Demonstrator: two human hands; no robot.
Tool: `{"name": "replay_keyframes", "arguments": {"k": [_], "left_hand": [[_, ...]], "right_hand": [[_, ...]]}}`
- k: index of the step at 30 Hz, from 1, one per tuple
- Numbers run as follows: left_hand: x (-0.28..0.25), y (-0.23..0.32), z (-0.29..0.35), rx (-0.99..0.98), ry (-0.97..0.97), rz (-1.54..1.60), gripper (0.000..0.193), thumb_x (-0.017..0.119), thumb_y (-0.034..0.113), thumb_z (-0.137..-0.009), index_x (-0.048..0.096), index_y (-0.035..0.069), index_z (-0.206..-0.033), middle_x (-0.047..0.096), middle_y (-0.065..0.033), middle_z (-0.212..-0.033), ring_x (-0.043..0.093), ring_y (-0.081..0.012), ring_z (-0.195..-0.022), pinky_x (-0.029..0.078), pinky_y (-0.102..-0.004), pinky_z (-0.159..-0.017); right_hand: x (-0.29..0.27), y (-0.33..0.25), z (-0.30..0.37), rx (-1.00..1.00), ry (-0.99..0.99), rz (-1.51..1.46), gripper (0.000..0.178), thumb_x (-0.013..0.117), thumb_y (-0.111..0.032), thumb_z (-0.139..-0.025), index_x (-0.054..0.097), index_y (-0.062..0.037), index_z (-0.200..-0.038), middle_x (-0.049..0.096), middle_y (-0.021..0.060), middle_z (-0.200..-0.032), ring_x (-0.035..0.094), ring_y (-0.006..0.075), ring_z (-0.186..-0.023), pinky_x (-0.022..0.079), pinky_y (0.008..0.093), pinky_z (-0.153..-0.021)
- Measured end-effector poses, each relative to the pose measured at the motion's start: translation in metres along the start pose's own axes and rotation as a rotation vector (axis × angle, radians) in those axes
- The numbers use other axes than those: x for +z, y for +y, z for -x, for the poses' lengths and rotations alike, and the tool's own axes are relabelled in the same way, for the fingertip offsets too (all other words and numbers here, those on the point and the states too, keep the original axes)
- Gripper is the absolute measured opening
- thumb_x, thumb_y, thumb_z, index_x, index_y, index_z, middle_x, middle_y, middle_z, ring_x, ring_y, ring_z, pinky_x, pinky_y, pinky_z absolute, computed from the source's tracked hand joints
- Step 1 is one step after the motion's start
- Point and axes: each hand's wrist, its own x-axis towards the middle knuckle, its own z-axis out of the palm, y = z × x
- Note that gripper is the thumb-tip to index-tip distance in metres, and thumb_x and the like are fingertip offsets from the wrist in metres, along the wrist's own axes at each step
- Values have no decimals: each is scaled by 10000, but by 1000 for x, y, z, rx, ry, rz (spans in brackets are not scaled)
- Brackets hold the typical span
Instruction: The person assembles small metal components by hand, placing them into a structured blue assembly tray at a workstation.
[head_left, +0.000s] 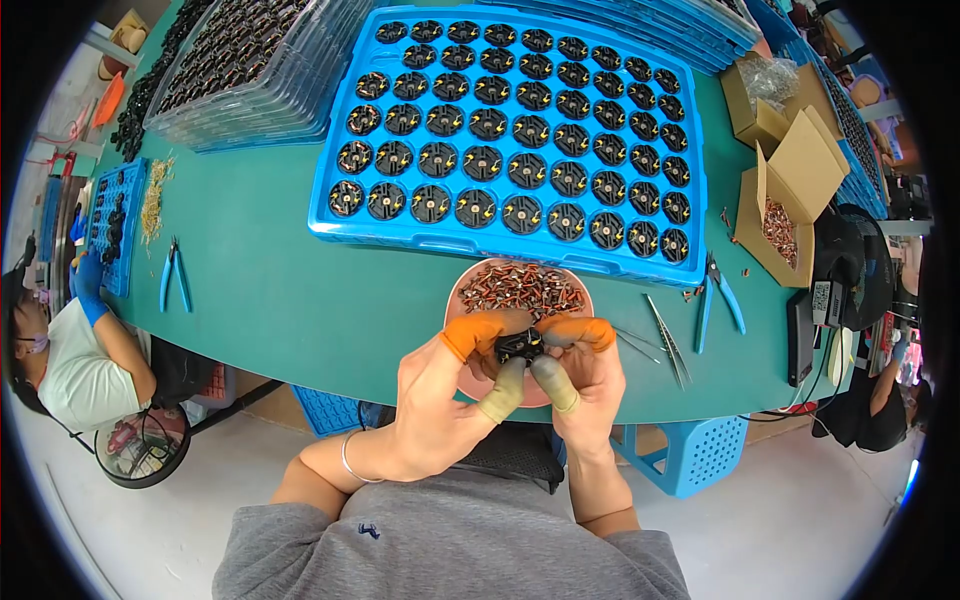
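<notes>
Between my two hands, over a pink bowl (472,388), is a small round black part (518,346) with yellow bits on it. My left hand (458,380), with finger cots on thumb and fingers, grips its left side. Its right side is pinched by my right hand (580,372), also in orange and pale finger cots. The bowl holds a heap of small copper-and-red components (522,288). Just beyond it lies a blue tray (420,238) filled with rows of similar round black parts (483,162). My fingertips hide the edges of the held part.
Right of the bowl lie tweezers (668,342) and blue-handled pliers (718,300). An open cardboard box (760,235) of small components stands farther right. More pliers (174,278) rest at left, below stacked clear trays (250,110). A co-worker (90,350) sits at the far left.
</notes>
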Motion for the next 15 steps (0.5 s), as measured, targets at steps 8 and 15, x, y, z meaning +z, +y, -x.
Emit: {"name": "replay_keyframes", "arguments": {"k": [8, 15], "left_hand": [[2, -1, 0, 34, 31, -7, 371, 718, 13, -758, 575, -20, -1099, 627, -97, -866, 602, -173, -693, 482, -281, -613], [6, -2, 1, 76, 69, -77, 370, 710, -11, -754, 580, -22, -1100, 630, -114, -894, 609, -189, -697, 492, -293, -619]], "right_hand": [[-2, 4, 1, -60, -47, 22, 301, 626, 43, -827, 475, 5, -1084, 531, 128, -1125, 516, 172, -1019, 420, 303, -889], [-4, 8, 1, -95, -67, 102, 319, 627, 54, -833, 471, 2, -1106, 523, 118, -1129, 523, 176, -1017, 433, 316, -893]]}}
